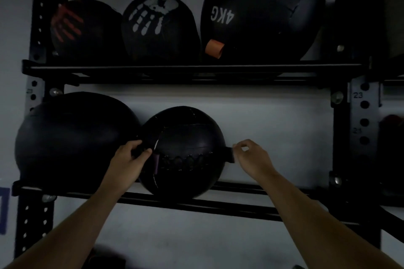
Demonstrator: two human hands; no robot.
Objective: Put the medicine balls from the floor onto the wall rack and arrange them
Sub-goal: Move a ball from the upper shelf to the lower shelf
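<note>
A black stitched medicine ball (185, 137) rests on the lower rails of the black wall rack (240, 205). My left hand (131, 159) is closed on a strap or handle at the ball's left side. My right hand (251, 155) pinches a small black tab at the ball's right side. A larger black ball (72, 135) sits touching it on the left. On the upper shelf (185, 67) stand a ball with a red handprint (85, 28), a ball with a white handprint (159, 28) and a big ball marked 4KG (262, 13).
To the right of the stitched ball the lower shelf shows bare rails up to the perforated upright (364, 120). A white wall lies behind the rack. A dark object (105, 255) lies low at the bottom, under my left forearm. The scene is dim.
</note>
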